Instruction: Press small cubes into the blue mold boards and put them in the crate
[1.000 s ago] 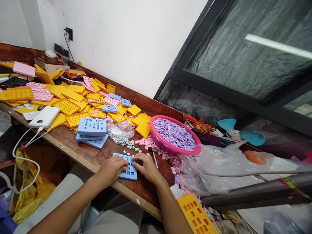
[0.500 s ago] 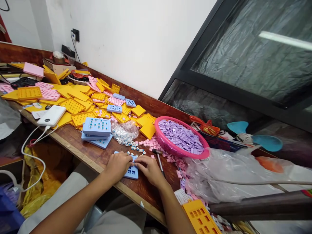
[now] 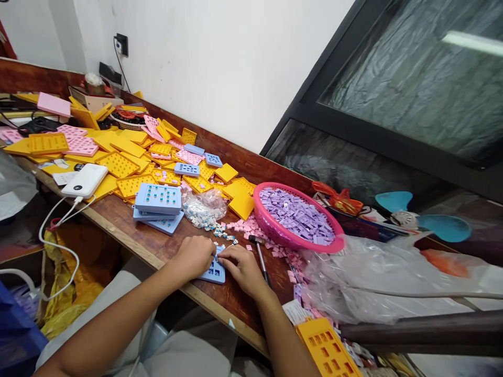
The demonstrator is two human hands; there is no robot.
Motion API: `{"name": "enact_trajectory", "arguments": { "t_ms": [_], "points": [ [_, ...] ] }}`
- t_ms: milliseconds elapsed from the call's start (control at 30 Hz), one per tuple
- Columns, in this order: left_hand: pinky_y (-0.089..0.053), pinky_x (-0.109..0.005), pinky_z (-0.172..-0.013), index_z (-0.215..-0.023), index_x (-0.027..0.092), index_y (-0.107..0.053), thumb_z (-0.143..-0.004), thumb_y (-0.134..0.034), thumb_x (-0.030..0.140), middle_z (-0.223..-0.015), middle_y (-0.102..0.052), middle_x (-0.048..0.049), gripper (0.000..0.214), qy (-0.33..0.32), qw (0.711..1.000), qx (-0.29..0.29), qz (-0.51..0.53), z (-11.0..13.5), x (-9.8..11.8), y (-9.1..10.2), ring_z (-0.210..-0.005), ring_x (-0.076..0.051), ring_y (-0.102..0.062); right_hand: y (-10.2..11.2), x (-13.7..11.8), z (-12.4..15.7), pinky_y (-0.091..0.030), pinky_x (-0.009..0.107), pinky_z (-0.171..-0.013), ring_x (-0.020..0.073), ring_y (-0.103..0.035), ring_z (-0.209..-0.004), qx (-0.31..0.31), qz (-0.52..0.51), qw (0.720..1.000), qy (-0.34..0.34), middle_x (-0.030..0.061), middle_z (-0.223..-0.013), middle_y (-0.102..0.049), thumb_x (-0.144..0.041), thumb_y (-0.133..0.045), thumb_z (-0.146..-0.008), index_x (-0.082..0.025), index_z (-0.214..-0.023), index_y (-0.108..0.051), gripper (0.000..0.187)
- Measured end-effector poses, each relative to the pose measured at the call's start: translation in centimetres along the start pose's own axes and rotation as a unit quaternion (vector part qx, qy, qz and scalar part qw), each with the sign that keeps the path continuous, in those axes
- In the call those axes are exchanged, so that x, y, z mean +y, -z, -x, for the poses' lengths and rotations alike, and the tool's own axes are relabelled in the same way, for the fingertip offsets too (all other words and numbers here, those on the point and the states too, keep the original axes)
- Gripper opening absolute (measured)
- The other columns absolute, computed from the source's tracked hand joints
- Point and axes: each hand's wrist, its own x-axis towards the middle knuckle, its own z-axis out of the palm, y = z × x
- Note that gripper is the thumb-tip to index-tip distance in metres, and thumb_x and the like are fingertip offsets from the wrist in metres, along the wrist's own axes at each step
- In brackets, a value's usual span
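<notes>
Blue tray (image 3: 216, 273) covered by 2 hands
Left hand (image 3: 194, 256) is curled on it, right hand (image 3: 241, 265) pinched at its edge; grip cannot be told.

Left hand (image 3: 195, 256) and right hand (image 3: 242, 268) side by side, palms down, fingers (image 3: 226, 260) curled inward.

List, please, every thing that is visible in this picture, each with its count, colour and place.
blue plate: one, light blue, near edge of table, under both hands
plate stack: several, light blue, left of the hands
basket: one, pink, right of centre
purple pieces: many, purple, in the basket
hammer: one, small, beside the right hand
yellow plates: many, yellow, far left
power bank: one, white, left edge, cabled
clear bag: one, transparent, right end
left hand: on the blue plate
right hand: at the blue plate's right side
</notes>
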Motion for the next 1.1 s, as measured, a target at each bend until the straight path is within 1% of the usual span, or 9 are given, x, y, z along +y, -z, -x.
{"name": "enact_trajectory", "arguments": {
  "t_ms": [100, 233, 433, 633, 800, 900, 967, 1033, 1100],
  "points": [
    [-0.050, -0.037, -0.080, -0.100, 0.028, -0.077, -0.092, -0.054, 0.028, -0.097, -0.076, -0.0085, 0.024, -0.006, 1.000, 0.011, 0.018, 0.1, -0.4, -0.2, -0.097, -0.029, -0.070, -0.4, 0.3, 0.0, -0.046, 0.037, -0.086, 0.0234, -0.064, -0.093, 0.016, 0.029, 0.999, 0.008, 0.0062, -0.096, -0.074, -0.026, -0.068, -0.094, -0.023, -0.094, -0.076, 0.008],
    [-0.050, -0.037, -0.079, -0.097, 0.022, -0.076, -0.097, -0.046, 0.028, -0.097, -0.075, -0.0113, 0.030, -0.026, 0.999, 0.038, -0.006, 0.4, -0.6, -1.1, -0.094, -0.029, -0.070, -0.5, 0.2, 0.0, -0.046, 0.036, -0.083, 0.0232, -0.062, -0.092, 0.016, 0.058, 0.998, 0.000, 0.0065, -0.095, -0.070, -0.028, -0.067, -0.095, -0.023, -0.090, -0.075, 0.010],
    [-0.048, -0.034, -0.079, -0.099, 0.026, -0.076, -0.096, -0.051, 0.028, -0.093, -0.075, -0.0072, 0.026, -0.043, 0.997, 0.057, 0.019, 0.3, -1.1, -1.6, -0.092, -0.026, -0.069, -0.7, 0.3, 0.1, -0.044, 0.035, -0.082, 0.0223, -0.060, -0.090, 0.022, 0.041, 0.999, -0.019, 0.0054, -0.092, -0.068, -0.025, -0.069, -0.093, -0.023, -0.087, -0.076, 0.009],
    [-0.048, -0.035, -0.079, -0.094, 0.018, -0.075, -0.098, -0.050, 0.026, -0.097, -0.072, -0.0109, 0.026, -0.061, 0.995, 0.074, -0.025, 0.6, -0.8, -2.1, -0.092, -0.026, -0.066, -1.2, 1.3, 0.1, -0.046, 0.034, -0.082, 0.0212, -0.061, -0.091, 0.041, -0.006, 0.998, -0.045, 0.0055, -0.095, -0.063, -0.027, -0.073, -0.088, -0.023, -0.087, -0.078, 0.006],
    [-0.046, -0.034, -0.080, -0.096, 0.022, -0.074, -0.100, -0.052, 0.029, -0.096, -0.070, -0.0064, 0.023, -0.053, 0.993, 0.107, 0.006, 1.5, -1.0, -2.7, -0.095, -0.023, -0.063, -1.4, 0.9, -0.1, -0.047, 0.034, -0.080, 0.0208, -0.061, -0.087, 0.031, -0.005, 0.999, -0.041, 0.0050, -0.091, -0.064, -0.032, -0.073, -0.088, -0.023, -0.086, -0.079, 0.011],
    [-0.044, -0.035, -0.078, -0.094, 0.021, -0.073, -0.100, -0.052, 0.028, -0.100, -0.068, -0.0073, 0.023, -0.053, 0.989, 0.133, -0.032, 1.7, -1.1, -3.1, -0.098, -0.024, -0.061, -0.8, 0.8, -0.3, -0.049, 0.033, -0.080, 0.0207, -0.063, -0.087, 0.042, -0.042, 0.998, -0.037, 0.0053, -0.093, -0.067, -0.035, -0.070, -0.090, -0.022, -0.092, -0.078, 0.015],
    [-0.044, -0.037, -0.078, -0.095, 0.020, -0.072, -0.100, -0.051, 0.024, -0.103, -0.067, -0.0080, 0.021, -0.067, 0.985, 0.141, -0.071, 1.7, -0.8, -3.4, -0.098, -0.025, -0.060, 0.1, 1.1, -0.3, -0.049, 0.033, -0.080, 0.0212, -0.065, -0.088, 0.096, -0.038, 0.993, -0.058, 0.0060, -0.096, -0.070, -0.036, -0.066, -0.092, -0.022, -0.097, -0.077, 0.018],
    [-0.042, -0.039, -0.078, -0.097, 0.017, -0.072, -0.098, -0.053, 0.020, -0.104, -0.066, -0.0098, 0.019, -0.096, 0.978, 0.143, -0.117, 1.7, -0.4, -3.8, -0.096, -0.026, -0.059, 1.2, 1.8, -0.2, -0.049, 0.033, -0.078, 0.0218, -0.065, -0.086, 0.156, 0.008, 0.983, -0.095, 0.0069, -0.097, -0.072, -0.033, -0.062, -0.092, -0.021, -0.098, -0.075, 0.019],
    [-0.041, -0.040, -0.078, -0.096, 0.014, -0.072, -0.096, -0.055, 0.018, -0.103, -0.065, -0.0120, 0.018, -0.138, 0.967, 0.139, -0.161, 1.7, 0.2, -4.2, -0.094, -0.026, -0.058, 2.2, 2.5, 0.2, -0.048, 0.033, -0.076, 0.0224, -0.066, -0.083, 0.150, 0.075, 0.978, -0.126, 0.0067, -0.095, -0.073, -0.030, -0.062, -0.090, -0.021, -0.095, -0.075, 0.017]
  ]
}}
